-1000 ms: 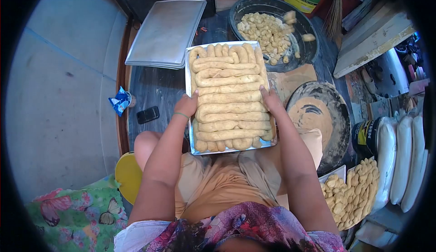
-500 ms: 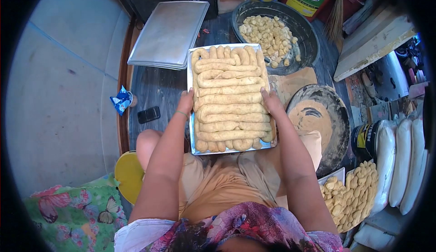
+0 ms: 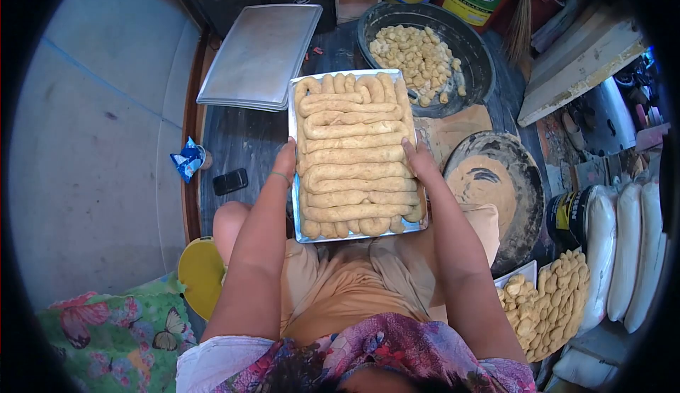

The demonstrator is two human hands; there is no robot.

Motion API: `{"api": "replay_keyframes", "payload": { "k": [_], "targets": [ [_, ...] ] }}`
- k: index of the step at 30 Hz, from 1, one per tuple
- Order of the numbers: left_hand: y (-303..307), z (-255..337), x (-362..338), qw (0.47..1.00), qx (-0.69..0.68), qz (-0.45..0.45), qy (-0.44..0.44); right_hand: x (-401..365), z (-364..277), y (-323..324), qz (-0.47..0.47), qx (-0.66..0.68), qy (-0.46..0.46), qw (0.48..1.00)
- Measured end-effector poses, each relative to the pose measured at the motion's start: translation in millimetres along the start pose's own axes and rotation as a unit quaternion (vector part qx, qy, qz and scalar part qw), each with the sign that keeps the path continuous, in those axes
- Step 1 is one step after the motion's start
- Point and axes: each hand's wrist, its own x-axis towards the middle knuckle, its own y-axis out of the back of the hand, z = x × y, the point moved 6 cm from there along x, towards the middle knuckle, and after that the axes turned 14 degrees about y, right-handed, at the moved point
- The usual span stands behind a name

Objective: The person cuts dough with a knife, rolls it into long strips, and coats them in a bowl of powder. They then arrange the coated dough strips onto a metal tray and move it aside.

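Between my hands is a metal baking tray (image 3: 293, 202) in front of my lap. Long ropes of dough (image 3: 358, 154) lie folded back and forth across it, with shorter pieces along its near and far ends. My left hand (image 3: 285, 158) grips the tray's left edge, its fingers mostly hidden beneath. At the right edge, my right hand (image 3: 421, 159) holds on with the thumb over the rim beside the dough.
Stacked flat trays (image 3: 262, 53) lie at the far left. A black basin (image 3: 482, 67) holds dough lumps; a floury round basin (image 3: 528, 173) sits at right. Nearby are a phone (image 3: 231, 181), a yellow lid (image 3: 198, 272), trays of shaped dough pieces (image 3: 559, 301) and long plastic-wrapped packs (image 3: 627, 251).
The whole view has shifted very slightly, so the tray and surroundings sit a little further left. Both hands keep the same hold on the tray.
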Motion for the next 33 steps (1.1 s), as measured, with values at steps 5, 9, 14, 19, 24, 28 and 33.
{"api": "replay_keyframes", "payload": {
  "k": [5,9,14,19,24,28,33],
  "targets": [
    [-23.1,10.1,-49.7,1.000,0.008,-0.002,0.017,-5.0,-8.9,4.1,0.008,-0.010,0.009,1.000],
    [-23.6,5.3,-46.3,0.997,-0.040,-0.043,0.047,-0.1,1.3,0.1,0.028,-0.002,0.019,0.999],
    [-32.2,14.9,-78.9,0.998,0.017,0.052,0.030,-2.1,-4.1,0.7,0.008,0.006,-0.002,1.000],
    [-28.0,16.7,-74.6,0.997,0.035,0.064,0.032,0.3,2.4,-0.1,0.041,-0.031,0.002,0.999],
    [-24.3,14.6,-67.3,0.997,0.033,0.063,0.025,1.9,5.7,-1.4,0.051,-0.017,0.014,0.998],
    [-15.7,7.3,-42.5,1.000,0.011,0.017,0.019,0.9,4.4,-1.4,0.052,-0.010,0.002,0.999],
    [6.5,-6.5,9.5,0.999,0.024,0.000,0.025,0.7,3.8,-1.1,0.021,-0.001,-0.021,1.000]
  ]
}}
